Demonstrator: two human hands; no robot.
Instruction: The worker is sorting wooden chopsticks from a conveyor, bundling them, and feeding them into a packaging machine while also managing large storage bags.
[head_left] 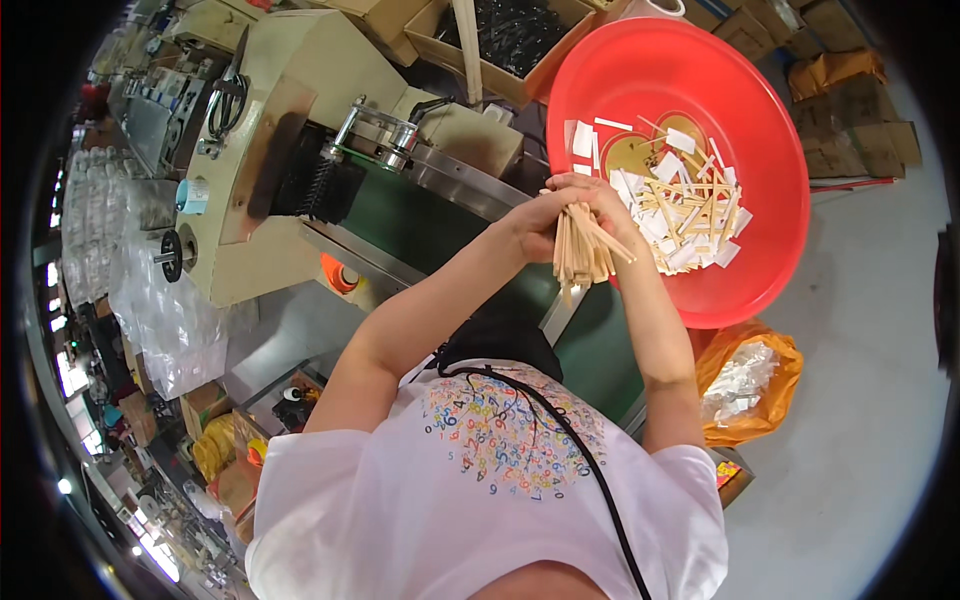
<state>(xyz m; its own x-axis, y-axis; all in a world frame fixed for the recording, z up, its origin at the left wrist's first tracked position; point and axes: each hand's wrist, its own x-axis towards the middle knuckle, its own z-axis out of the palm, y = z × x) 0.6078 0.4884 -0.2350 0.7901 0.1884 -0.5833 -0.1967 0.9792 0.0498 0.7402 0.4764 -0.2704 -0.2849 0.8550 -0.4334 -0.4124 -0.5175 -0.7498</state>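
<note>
Clenching both grips, left hand (535,225) and right hand (600,195), around a bundle of wooden sticks (582,250), hovering beside the red basin (770,150) of loose sticks and paper slips (685,205).

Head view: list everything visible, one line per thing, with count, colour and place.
wooden sticks: one bundle, pale tan, gripped between both hands above the belt's edge
loose sticks and paper slips: one pile, tan and white, inside the basin
basin: one, red, round, right of centre
conveyor belt: one, dark green, running under the hands
machine housing: one, cream, upper left
cardboard box: one, brown, holding dark items, top centre
plastic bag: one, orange, holding white pieces, on the floor below the basin
clear plastic bags: a heap, far left
T-shirt: one, white with coloured print, bottom
left hand: closed on the bundle
right hand: closed on the bundle
</note>
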